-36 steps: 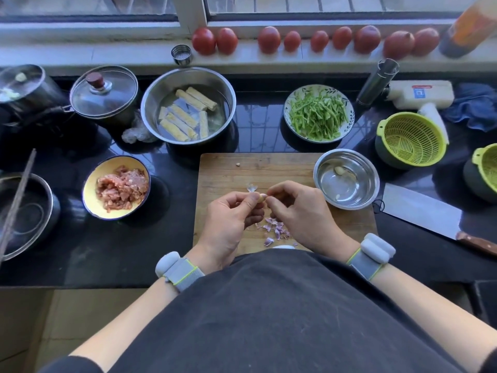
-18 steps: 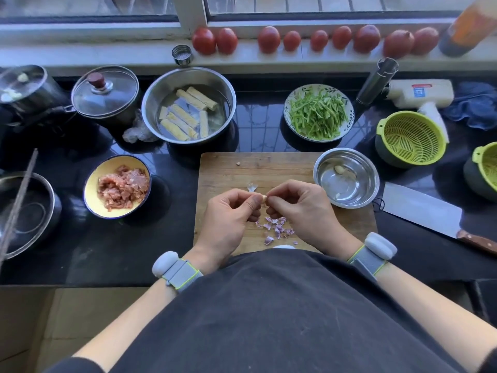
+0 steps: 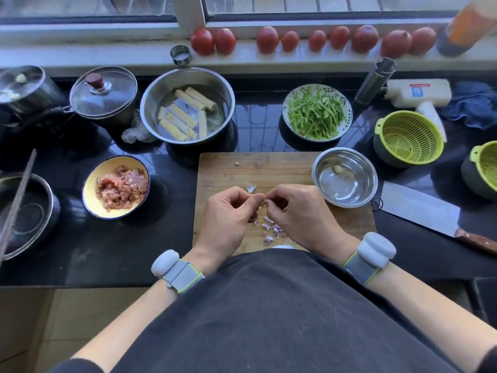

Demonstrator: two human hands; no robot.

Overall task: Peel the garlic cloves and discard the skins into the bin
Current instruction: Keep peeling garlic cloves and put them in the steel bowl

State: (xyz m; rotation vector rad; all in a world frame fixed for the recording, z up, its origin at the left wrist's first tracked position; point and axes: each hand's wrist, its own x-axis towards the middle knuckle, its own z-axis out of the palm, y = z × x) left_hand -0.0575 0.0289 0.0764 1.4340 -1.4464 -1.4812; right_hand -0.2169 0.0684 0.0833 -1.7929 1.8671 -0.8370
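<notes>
— Head view: where's the garlic clove [image 3: 264, 198]?
— Pinched between left hand [image 3: 228, 219] and right hand [image 3: 298, 214] over cutting board [image 3: 242, 170].
— Skins [image 3: 270, 230]?
— Scattered below, six o'clock. Peeled clove [image 3: 337, 169] in steel bowl [image 3: 371, 184], two o'clock.

Left hand [image 3: 228, 219] and right hand [image 3: 298, 211] together above the near half of the cutting board [image 3: 228, 170], knuckles up, fingers curled, fingertips meeting in a pinch. Grey bands on both wrists; forearms angled inward.
</notes>
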